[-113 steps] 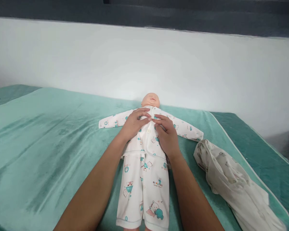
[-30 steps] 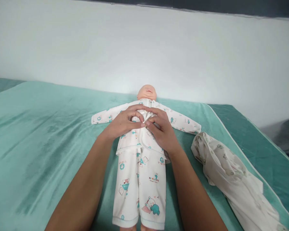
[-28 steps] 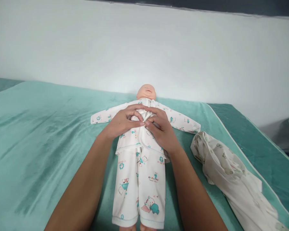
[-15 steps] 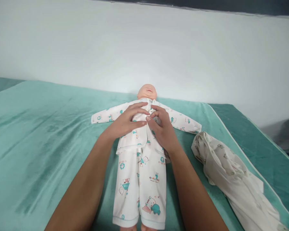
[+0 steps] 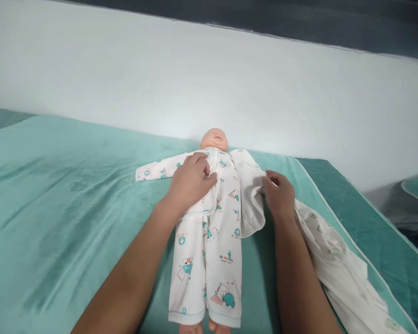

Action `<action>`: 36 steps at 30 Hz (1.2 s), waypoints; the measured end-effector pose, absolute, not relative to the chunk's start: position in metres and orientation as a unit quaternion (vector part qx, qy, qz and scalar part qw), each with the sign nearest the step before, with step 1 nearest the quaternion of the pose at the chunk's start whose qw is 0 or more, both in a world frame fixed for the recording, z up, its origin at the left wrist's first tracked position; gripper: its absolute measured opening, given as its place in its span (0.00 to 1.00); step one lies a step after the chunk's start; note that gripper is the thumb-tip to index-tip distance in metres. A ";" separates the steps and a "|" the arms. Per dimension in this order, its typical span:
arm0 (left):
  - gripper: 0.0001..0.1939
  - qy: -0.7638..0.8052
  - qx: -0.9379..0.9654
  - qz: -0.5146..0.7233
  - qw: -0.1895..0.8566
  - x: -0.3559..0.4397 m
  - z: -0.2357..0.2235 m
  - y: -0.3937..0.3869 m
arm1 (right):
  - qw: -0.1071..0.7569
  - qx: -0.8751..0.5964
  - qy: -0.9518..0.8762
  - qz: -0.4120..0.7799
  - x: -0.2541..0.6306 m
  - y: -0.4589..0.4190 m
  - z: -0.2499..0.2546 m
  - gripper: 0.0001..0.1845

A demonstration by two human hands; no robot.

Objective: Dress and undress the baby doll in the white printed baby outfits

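A baby doll (image 5: pixel 214 138) lies on its back on the teal blanket (image 5: pixel 62 195), dressed in a white printed top and trousers (image 5: pixel 209 264). My left hand (image 5: pixel 190 182) lies flat on the doll's chest, over the left half of the top, fingers stretched out. My right hand (image 5: pixel 279 194) grips the right front flap of the top (image 5: pixel 251 195), which is folded open to the right with its plain inside showing. The doll's right-side sleeve is hidden under that flap and my hand.
A crumpled cream cloth with faint prints (image 5: pixel 334 260) lies to the right of the doll, under my right forearm. A white wall (image 5: pixel 209 83) runs along the far edge of the bed. The blanket's right edge drops off near a darker green sheet (image 5: pixel 376 222).
Both hands were together at the doll's chest, working the top's front closure. Now the right hand has pulled the right flap open to the side; the left hand stays on the chest.
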State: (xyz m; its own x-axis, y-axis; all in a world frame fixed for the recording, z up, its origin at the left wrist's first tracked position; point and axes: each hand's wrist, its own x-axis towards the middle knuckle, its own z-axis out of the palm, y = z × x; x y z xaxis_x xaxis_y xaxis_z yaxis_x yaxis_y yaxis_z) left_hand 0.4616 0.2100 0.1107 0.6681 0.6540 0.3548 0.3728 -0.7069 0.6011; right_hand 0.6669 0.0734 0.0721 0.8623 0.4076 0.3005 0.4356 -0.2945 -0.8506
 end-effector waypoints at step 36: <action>0.18 0.502 0.819 0.228 0.159 0.440 0.059 0.324 | -0.029 -0.706 -0.707 0.032 0.572 0.241 0.144 0.19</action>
